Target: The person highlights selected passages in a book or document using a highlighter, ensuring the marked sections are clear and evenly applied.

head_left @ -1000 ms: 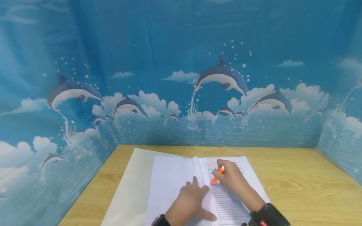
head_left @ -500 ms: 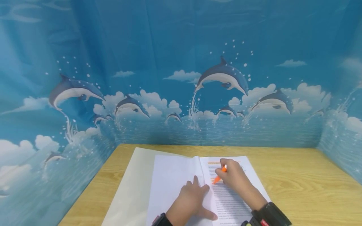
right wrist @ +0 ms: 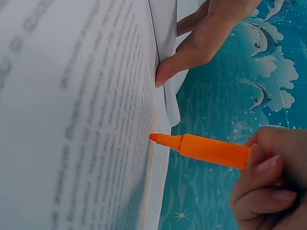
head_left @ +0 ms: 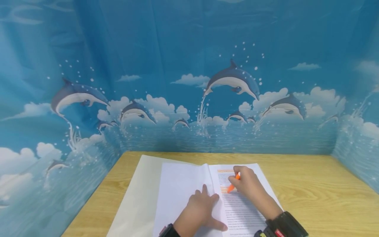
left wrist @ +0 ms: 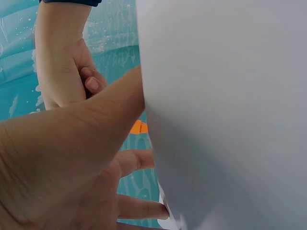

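Note:
An open booklet (head_left: pixel 180 184) lies on the table, its left page blank and its right page printed with lines of text. My right hand (head_left: pixel 248 182) grips an orange highlighter (head_left: pixel 231 188), its tip down at a text line. Orange marks (head_left: pixel 224 190) show on lines near the tip and at the top of the page. My left hand (head_left: pixel 199 209) rests with spread fingers on the booklet by the fold, thumb on the printed page. In the right wrist view the highlighter (right wrist: pixel 211 151) points at the page, with left-hand fingers (right wrist: pixel 192 52) pressing the paper behind.
Under the booklet's left side spreads a cream sheet or cover (head_left: pixel 134 194). The wooden table (head_left: pixel 319 184) extends to the right. A blue curtain (head_left: pixel 177 65) printed with dolphins and clouds encloses the back and sides.
My right hand has moved the highlighter to the right along a text line, and orange marks now show behind its tip. The left hand stays in place.

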`<state>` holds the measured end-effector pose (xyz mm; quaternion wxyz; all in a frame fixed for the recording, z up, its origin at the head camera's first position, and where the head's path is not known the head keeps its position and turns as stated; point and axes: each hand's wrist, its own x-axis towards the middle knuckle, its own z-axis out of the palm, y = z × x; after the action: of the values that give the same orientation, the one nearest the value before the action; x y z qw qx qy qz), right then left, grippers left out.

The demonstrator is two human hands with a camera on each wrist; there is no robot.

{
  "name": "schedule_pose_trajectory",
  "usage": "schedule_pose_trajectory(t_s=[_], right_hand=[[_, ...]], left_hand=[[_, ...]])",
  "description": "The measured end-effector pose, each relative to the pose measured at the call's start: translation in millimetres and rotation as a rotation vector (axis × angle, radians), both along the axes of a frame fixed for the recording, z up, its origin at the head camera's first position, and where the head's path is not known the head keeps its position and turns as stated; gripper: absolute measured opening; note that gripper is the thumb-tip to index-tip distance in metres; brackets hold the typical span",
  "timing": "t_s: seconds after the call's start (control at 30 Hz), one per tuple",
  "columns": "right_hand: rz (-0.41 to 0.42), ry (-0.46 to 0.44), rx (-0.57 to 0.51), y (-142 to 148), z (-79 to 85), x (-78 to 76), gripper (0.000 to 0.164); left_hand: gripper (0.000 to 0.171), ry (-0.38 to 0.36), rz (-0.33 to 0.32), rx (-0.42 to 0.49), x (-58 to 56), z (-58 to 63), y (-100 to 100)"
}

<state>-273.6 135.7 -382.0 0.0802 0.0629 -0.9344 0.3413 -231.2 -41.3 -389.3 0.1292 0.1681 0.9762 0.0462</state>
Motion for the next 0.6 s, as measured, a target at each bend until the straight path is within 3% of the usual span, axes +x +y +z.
schedule_pose_trajectory(t_s=[0.17,0.37,0.6], right_hand=[[-0.011,-0.020,0.002,3.7,0.7,0.0,0.017],[-0.006,0.013,0.006,8.9,0.5,0.3,0.026],[-0.021,-0.002,0.008,16.2,0.3,1.8,0.028]], left_hand=[[0.093,-0.007,0.004,0.010,0.0,1.0,0.2],[0.093,0.020,-0.016,0.024,0.6,0.0,-1.3],[0.094,-0.017,-0.003,0.026,-0.5,1.7,-0.8]])
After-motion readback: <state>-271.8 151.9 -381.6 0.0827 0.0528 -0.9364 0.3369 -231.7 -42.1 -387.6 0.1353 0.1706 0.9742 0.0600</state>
